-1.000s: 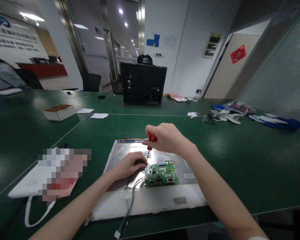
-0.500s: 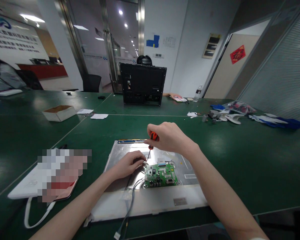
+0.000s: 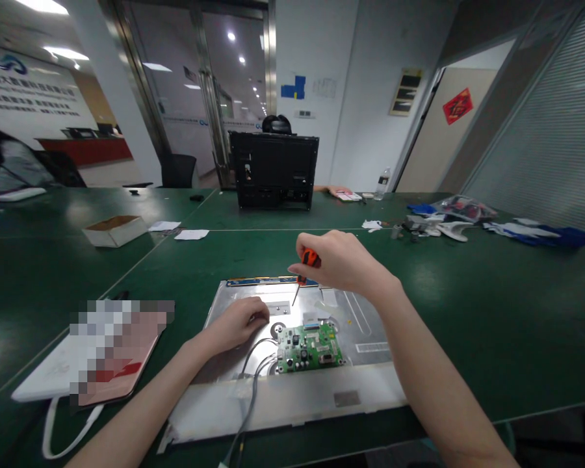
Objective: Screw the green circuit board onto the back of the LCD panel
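Note:
My right hand (image 3: 344,260) grips a screwdriver (image 3: 311,258) with an orange and black handle. Its thin shaft slants down over the silver metal back of a display panel (image 3: 365,305), and the tip is above and apart from the green circuit board (image 3: 309,348). Beside the board's upper left corner, my left hand (image 3: 241,318) rests over the panel with its fingers curled together. Whatever those fingers may hold is hidden. Grey cables (image 3: 255,383) run from the board's left side over the panel's near edge.
On the left lie a white device (image 3: 43,370) and a pink phone-like device (image 3: 141,351) with a white cable. Farther off are an open box (image 3: 114,231), a black monitor housing (image 3: 275,172), a bottle (image 3: 382,184) and a co-worker's hand (image 3: 338,190). Bags and scraps (image 3: 448,224) lie right.
My right hand has lifted the screwdriver up and right, away from the board's corner. My left hand has drawn back leftward, uncovering a round hole by the board. The view has shifted slightly.

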Demonstrator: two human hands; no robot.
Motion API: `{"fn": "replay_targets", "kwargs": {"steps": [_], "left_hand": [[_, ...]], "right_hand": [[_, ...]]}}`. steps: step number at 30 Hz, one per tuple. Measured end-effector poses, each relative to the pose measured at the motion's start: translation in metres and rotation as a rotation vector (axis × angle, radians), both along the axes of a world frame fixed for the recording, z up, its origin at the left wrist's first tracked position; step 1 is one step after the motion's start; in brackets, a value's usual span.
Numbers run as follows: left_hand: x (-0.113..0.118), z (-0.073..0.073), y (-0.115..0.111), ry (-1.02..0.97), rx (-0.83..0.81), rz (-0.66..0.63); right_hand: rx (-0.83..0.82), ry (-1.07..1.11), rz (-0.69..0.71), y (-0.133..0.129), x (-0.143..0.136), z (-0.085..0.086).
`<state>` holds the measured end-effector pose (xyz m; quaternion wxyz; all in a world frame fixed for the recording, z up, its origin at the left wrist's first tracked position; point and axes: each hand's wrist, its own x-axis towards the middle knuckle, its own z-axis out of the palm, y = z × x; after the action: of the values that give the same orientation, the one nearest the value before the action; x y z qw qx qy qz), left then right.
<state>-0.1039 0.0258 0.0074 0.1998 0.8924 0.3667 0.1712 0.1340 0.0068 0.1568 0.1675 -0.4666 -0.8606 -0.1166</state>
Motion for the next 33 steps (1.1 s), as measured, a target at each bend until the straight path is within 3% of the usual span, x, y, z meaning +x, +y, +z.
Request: {"fn": "replay_targets", "kwargs": {"steps": [6,13,23,33], "left_hand": [[-0.004,0.010,-0.012,0.115,0.006,0.052],[-0.001,0.028,-0.056,0.096,-0.078,0.101],[0.018,0.001,-0.093,-0.057,-0.040,0.091],[0.022,-0.013,-0.100,-0.071,0.023,0.056]], "right_hand": [[-0.020,0.013,-0.002,-0.002,0.007,0.006],[-0.009,-0.008,-0.001,-0.004,0.007,0.007],[0.011,-0.011,-0.013,-0.009,0.004,0.006],[-0.016,-0.025,0.021,-0.013,0.002,0.007]]}}
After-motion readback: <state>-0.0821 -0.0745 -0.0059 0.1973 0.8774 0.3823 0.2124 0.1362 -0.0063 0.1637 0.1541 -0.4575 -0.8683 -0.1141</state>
